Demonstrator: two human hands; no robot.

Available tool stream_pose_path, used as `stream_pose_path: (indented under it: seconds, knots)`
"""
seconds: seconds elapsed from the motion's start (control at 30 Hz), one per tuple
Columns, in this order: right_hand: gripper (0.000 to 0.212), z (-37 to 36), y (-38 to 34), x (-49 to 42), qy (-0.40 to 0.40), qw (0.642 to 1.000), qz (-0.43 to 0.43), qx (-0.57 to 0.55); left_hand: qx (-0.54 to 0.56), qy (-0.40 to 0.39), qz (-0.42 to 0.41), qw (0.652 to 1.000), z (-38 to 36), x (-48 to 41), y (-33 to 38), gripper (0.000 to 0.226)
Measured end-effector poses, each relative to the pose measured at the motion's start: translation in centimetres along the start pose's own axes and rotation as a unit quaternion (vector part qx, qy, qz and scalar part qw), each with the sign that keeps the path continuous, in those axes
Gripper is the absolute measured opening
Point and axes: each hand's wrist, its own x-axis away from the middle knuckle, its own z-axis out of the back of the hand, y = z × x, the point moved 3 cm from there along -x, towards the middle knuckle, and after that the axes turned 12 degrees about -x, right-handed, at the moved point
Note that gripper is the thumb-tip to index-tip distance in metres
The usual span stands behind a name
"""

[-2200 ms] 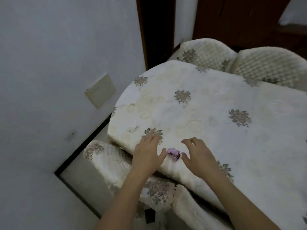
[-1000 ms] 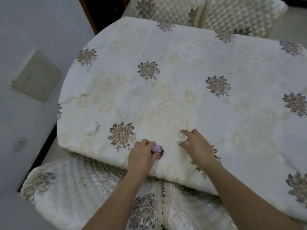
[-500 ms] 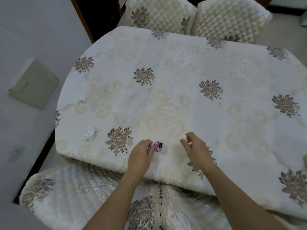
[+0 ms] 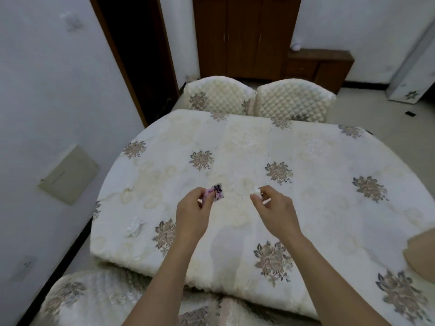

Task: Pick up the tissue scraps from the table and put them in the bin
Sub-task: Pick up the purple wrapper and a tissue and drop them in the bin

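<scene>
My left hand is raised above the table and pinches a pink and black scrap between its fingertips. My right hand is also lifted and pinches a small white tissue scrap. A crumpled white tissue scrap lies on the cloth near the left edge. Another tiny white scrap lies farther back on the left. No bin is in view.
Two quilted chairs stand at the far side, and another chair sits below my arms. A white wall is close on the left, and a brown cabinet stands at the back. A tan object shows at the right edge.
Both hands lifted off the table, the left taking the pink scrap and the right taking the small white scrap. The view tilted up.
</scene>
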Motion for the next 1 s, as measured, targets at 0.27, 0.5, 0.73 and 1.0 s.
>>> stream_pose_path:
  seconds: [0.27,0.5,0.73,1.0]
  knots:
    - [0.026,4.5,-4.1,0.2,0.073,0.996,0.046,-0.026,0.015,0.031,-0.052,0.998,1.5,-0.3,5.8,0.032]
    - [0.025,7.8,-3.4,3.0,0.136,0.990,0.017,-0.019,0.019,-0.014,-0.119,0.993,-0.1,-0.6,9.3,0.031]
    - [0.025,13.0,-0.3,10.2,0.267,0.963,-0.039,-0.001,0.051,-0.122,-0.215,0.968,-5.2,1.3,13.4,0.032]
    - [0.024,18.4,3.3,23.5,0.435,0.884,-0.160,0.061,0.102,-0.280,-0.291,0.909,-12.2,10.6,18.4,0.029]
